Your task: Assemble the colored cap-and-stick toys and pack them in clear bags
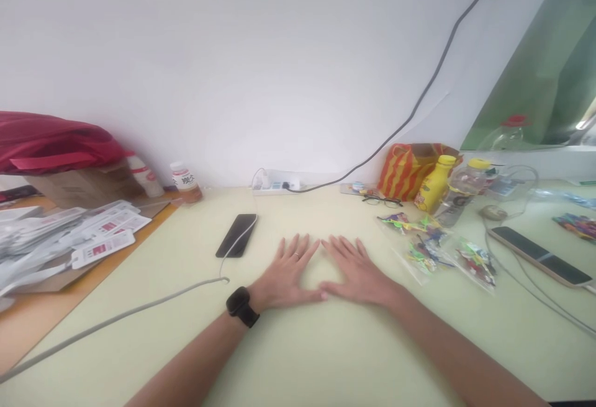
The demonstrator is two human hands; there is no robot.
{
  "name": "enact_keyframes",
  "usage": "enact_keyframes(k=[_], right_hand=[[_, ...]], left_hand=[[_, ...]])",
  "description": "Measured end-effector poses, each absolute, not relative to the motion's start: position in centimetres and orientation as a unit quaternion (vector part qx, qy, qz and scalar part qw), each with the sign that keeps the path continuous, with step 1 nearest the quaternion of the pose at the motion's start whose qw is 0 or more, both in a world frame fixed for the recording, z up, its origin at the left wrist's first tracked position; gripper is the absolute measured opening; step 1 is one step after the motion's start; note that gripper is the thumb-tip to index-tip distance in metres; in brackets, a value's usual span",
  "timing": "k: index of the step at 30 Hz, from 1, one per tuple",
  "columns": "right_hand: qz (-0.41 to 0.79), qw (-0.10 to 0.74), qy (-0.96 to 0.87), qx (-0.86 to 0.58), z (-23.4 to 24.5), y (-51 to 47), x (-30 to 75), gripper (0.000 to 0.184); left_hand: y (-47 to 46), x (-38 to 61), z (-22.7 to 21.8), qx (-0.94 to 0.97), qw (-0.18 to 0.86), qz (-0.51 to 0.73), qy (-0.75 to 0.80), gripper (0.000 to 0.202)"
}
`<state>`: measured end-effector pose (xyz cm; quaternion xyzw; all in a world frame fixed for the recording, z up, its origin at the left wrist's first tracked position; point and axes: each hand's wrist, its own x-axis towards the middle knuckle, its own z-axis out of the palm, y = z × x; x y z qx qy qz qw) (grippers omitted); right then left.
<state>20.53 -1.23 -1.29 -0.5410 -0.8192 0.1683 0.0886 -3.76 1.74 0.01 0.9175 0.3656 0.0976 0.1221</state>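
Observation:
My left hand (287, 273) lies flat, palm down, on the pale yellow-green table (326, 357), fingers spread, a ring on one finger and a black watch (242, 306) on the wrist. My right hand (357, 273) lies flat beside it, fingers stretched out, thumbs nearly touching. Neither hand holds anything. A black phone (236, 235) on a white cable lies just left of and beyond my left hand. Clear bags of colourful small items (433, 249) lie to the right of my right hand.
A power strip (277, 185) sits at the wall. Glasses (382, 200), a yellow bottle (435, 183), a clear bottle (460, 193) and a striped bag (407, 168) stand back right. Another phone (540, 256) lies far right. White packets (69, 239), a red bag (51, 140) and small bottle (186, 182) are at left.

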Motion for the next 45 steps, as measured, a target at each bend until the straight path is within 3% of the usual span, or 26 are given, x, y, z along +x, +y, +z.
enact_keyframes(k=[3, 9, 14, 45], right_hand=[[0.161, 0.081, -0.837, -0.516, -1.3, -1.2, 20.3, 0.109], [0.137, 0.088, -0.813, -0.559, -1.6, -0.8, 20.3, 0.099], [0.147, 0.064, -0.815, -0.556, -1.3, -0.7, 20.3, 0.098], [0.178, 0.051, -0.834, -0.519, -0.4, -1.0, 21.5, 0.093]], left_hand=[[1.6, -3.6, 0.5, 0.923, 0.126, 0.083, 0.353, 0.116], [2.1, -3.6, -0.2, 0.890, 0.089, 0.119, 0.431, 0.088], [2.4, -3.9, -0.6, 0.893, 0.097, 0.085, 0.432, 0.083], [2.5, -4.6, 0.0, 0.912, 0.112, 0.077, 0.388, 0.093]])
